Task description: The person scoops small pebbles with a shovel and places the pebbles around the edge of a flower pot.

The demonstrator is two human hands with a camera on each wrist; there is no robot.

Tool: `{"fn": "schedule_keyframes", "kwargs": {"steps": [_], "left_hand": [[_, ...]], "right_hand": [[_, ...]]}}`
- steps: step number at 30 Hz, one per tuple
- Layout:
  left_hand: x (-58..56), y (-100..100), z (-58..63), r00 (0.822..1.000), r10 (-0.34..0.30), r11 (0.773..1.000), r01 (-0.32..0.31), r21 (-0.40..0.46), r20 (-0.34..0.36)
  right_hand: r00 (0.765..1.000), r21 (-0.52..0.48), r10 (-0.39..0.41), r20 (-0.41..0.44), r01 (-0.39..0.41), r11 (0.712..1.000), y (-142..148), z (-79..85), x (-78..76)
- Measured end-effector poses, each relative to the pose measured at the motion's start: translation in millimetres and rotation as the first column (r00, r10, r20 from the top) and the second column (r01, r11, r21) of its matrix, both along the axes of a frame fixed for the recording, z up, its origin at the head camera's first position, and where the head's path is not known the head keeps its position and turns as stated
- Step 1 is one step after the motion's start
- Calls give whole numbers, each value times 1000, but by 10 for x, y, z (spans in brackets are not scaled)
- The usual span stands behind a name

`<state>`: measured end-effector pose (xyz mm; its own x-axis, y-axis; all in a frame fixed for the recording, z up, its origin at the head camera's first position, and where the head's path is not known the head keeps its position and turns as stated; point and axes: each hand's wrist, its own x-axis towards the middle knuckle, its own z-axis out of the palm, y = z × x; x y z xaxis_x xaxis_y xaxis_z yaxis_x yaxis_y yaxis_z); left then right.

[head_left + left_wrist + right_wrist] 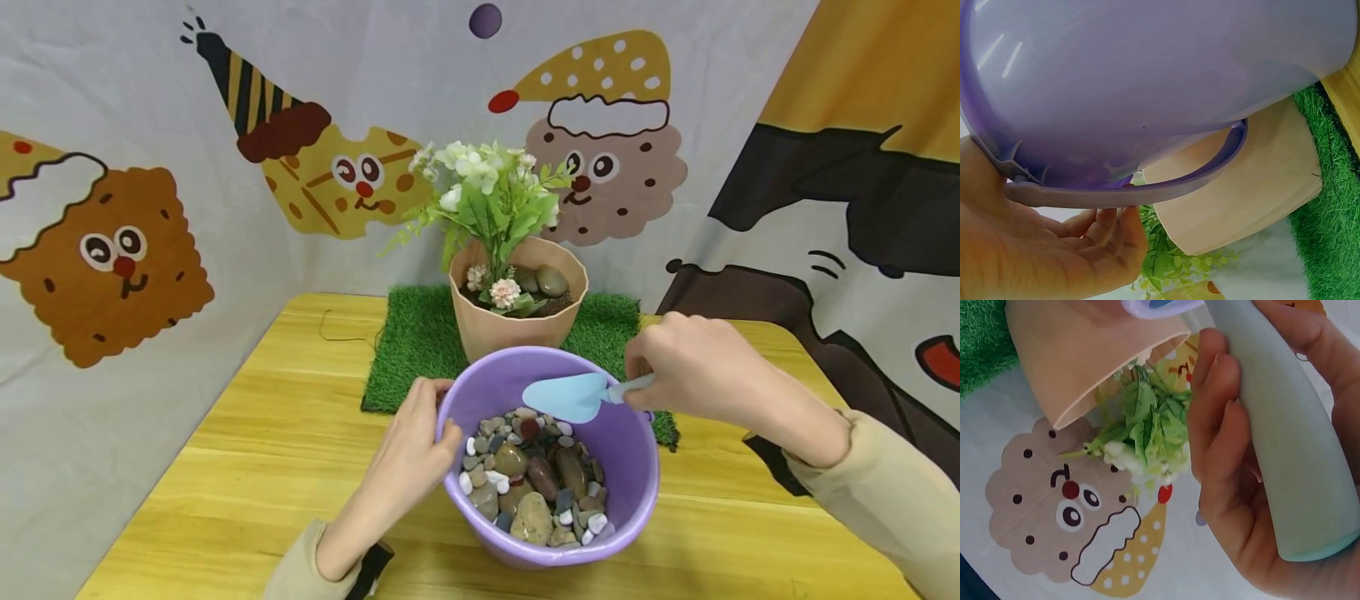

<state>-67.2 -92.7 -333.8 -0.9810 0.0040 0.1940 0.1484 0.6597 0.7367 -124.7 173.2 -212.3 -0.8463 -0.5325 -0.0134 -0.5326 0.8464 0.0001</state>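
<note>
A purple bucket [647,475] stands at the front of the table, part-filled with mixed pebbles and larger stones [532,518]. My left hand [411,454] grips its left rim, the thumb at the edge and the fingers outside; in the left wrist view that hand [1079,244] is beside the bucket's handle [1197,181], which hangs down along the outer wall. Over the bucket's right rim, my right hand [701,367] holds a small trowel [573,397] with a light blue blade. Its pale green handle [1291,444] lies within the curled fingers in the right wrist view. The blade is above the stones.
Behind the bucket, a peach flowerpot [510,332] holds white flowers [480,171], leaves and stones. It stands on a green artificial-grass mat [420,350]. A thin dark string [326,337] lies on the wooden table [247,467]. A cartoon-printed cloth [420,50] hangs behind.
</note>
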Motion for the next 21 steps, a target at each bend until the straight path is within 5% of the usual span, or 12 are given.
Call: {"fn": "schedule_keyframes", "kwargs": {"steps": [10,21], "left_hand": [[-4,5,-2,1000,-4,1000,4,2,7],[-10,1,0,1000,-3,1000,3,2,7]], "right_hand": [[999,70,-1,32,-1,998,-80,-128,17],[988,222,82,-131,-52,974,-267,-253,115]]}}
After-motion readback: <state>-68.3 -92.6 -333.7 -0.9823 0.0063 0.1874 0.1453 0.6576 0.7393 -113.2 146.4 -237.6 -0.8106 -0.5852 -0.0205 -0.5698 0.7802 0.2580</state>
